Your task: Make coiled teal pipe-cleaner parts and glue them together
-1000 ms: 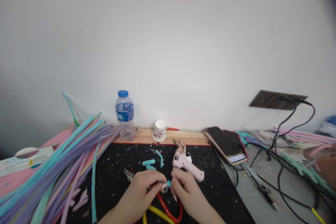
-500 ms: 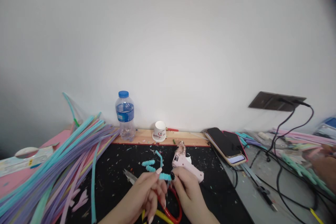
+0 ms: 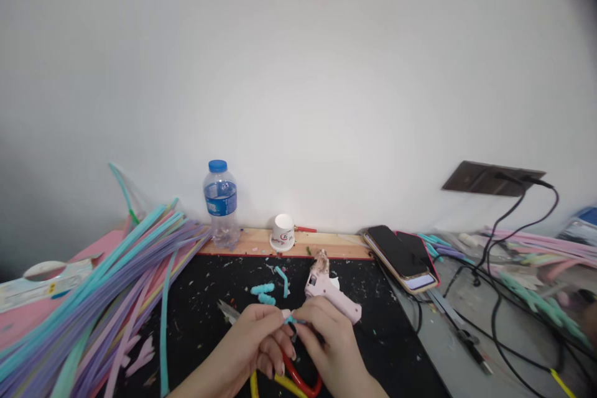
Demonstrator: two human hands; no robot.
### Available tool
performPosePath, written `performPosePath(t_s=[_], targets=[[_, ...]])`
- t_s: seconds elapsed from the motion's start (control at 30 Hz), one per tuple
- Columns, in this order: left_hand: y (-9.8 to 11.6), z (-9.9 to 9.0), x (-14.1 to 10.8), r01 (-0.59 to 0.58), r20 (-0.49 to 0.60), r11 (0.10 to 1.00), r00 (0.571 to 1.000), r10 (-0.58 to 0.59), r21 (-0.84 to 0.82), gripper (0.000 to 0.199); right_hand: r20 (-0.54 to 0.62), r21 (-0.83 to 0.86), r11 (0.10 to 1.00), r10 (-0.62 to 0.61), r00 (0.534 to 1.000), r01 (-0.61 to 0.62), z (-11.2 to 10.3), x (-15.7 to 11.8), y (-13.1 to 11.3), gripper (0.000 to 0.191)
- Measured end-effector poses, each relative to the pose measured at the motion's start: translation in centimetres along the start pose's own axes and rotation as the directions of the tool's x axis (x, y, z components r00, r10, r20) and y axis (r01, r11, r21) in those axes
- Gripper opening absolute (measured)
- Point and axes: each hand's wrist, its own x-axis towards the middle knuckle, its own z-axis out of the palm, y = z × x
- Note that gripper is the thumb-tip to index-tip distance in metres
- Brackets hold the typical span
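Note:
My left hand and my right hand meet at the lower middle, both pinching a small light-blue fuzzy piece between their fingertips. The fingers hide most of it. Just beyond, light-blue coiled pieces and a short bent blue strip lie on the black mat. Red-and-yellow-handled scissors rest partly under my hands, a metal blade showing to the left. A pale pink glue gun lies beyond my right hand.
Long pastel fuzzy stems spread over the left. A bottle and paper cup stand by the wall. Phones, black cables and fuzzy pieces lie right. Another person's hand is blurred at the right edge.
The blue piece between my hands has turned and is now mostly covered by my fingers. My right fingers have shifted over it. The other person's hand at the right has drawn back towards the edge.

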Motion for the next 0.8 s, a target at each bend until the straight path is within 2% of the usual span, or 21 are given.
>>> performPosePath(t_s=[0.3,0.47,0.8], targets=[[0.27,-0.32,0.24,-0.024,0.024,1.000,0.999,0.024,-0.008,0.029,-0.079,0.032,0.999,0.032,0.996,-0.030,0.15,0.06,-0.17,0.015],[0.46,-0.23,0.04,-0.043,0.044,0.999,0.998,0.043,-0.014,0.030,-0.078,0.046,0.998,0.045,0.996,-0.041,0.20,0.10,-0.13,0.014],[0.39,-0.31,0.20,-0.104,0.054,0.990,0.994,0.099,0.098,0.025,-0.085,0.121,0.991,0.077,0.993,-0.066,0.08,0.07,-0.32,0.015]])
